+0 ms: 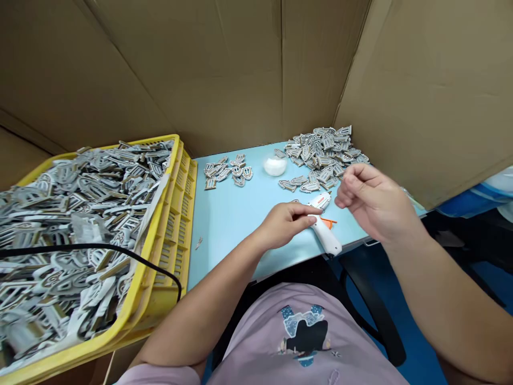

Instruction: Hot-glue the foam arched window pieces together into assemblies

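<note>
My left hand (286, 223) reaches over the front of the light blue table, thumb and forefinger pinched around something too small to make out. Just beyond its fingertips lies a white glue gun (326, 238) with an orange trigger (329, 221), its handle toward me. My right hand (371, 200) is raised to the right of the glue gun, fingers curled in and thumb against them; whatever it holds, if anything, is hidden. Behind them is a heap of small grey and white cut-out pieces (320, 149). Close to the heap stands a small round white container (274, 166).
A smaller group of the cut-out pieces (228, 171) lies at the table's back left. The yellow crate (166, 214) at left is filled with similar pieces, and a black cable (120, 248) crosses it. Cardboard walls (232, 75) enclose the table (228, 219) behind and at right.
</note>
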Demonstrator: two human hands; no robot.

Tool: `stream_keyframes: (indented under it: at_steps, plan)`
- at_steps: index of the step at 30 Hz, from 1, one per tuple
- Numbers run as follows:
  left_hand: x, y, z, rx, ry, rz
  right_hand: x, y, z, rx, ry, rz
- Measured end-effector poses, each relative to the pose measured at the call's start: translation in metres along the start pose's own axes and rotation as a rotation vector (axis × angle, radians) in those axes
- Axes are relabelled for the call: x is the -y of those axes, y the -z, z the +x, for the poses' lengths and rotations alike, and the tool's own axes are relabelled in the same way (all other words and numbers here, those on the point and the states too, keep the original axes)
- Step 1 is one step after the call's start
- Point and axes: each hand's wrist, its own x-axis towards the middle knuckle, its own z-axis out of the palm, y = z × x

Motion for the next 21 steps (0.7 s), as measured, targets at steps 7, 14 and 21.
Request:
stream_keyframes:
  at_steps: [7,14,21]
  plan:
    - [-0.079,0.027,-0.035,-0.359,-0.337,-0.318,-0.001,0.017,-0.009,-0.038,0.083,-0.543]
    - [-0.144,0.0,-0.077,-0.447,-0.301,-0.553,-0.085,-0.044,-0.012,0.383,-0.002,-0.489]
    - [-0.05,0.004,-0.059,-0.561,-0.309,-0.4,-0.07,-0.055,-0.016,0.38,-0.204,0.12]
